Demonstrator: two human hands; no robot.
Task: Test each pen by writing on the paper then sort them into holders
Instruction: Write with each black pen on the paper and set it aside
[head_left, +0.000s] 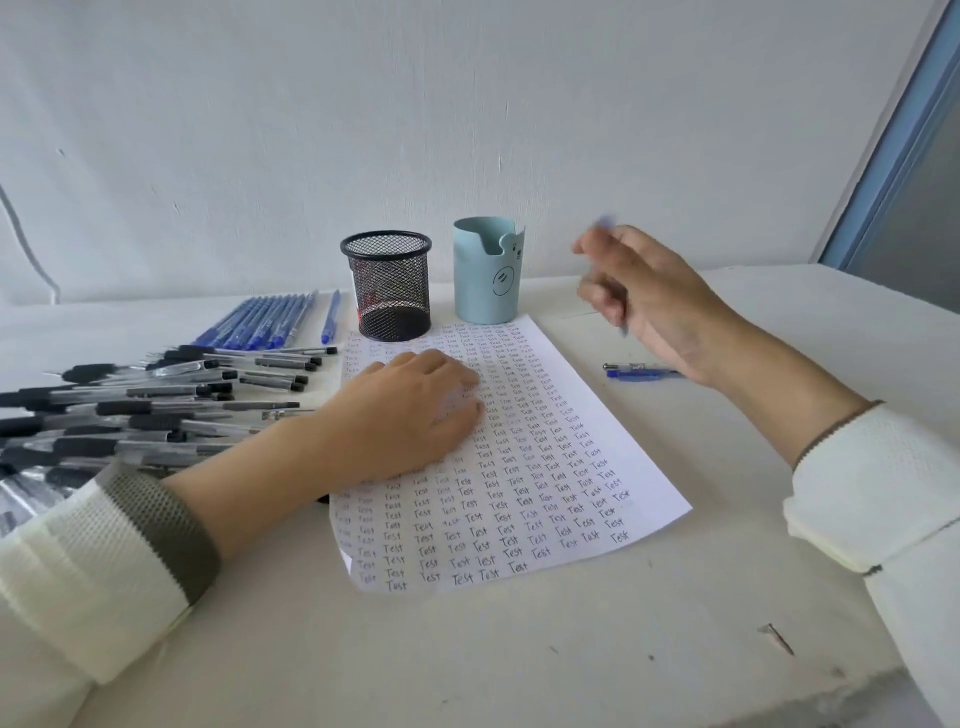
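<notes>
A blue pen (606, 222) sits in the right hand (654, 301), right of centre in the frame. The fingers are curled round it and the hand is raised off the desk (519, 649). Both are motion-blurred, so only the pen's ends show above and below the fingers.

Just left of it the paper (545, 467) lies at a slant mid-frame, filled with rows of the word "Test". The left hand (410, 415) rests flat on the upper left part of the paper, fingers straight and holding nothing.

At the sheet's top edge stand two holders – a black mesh holder (388, 288) touching the paper and a pale blue holder (485, 275) with a drawn face, just beside it.

Another blue pen (639, 371) lies on the desk under the right wrist. At the left are a neat row of blue pens (265, 322) and, lower, a big heap of black pens (156, 405). A window frame (904, 156) cuts the upper right corner.
</notes>
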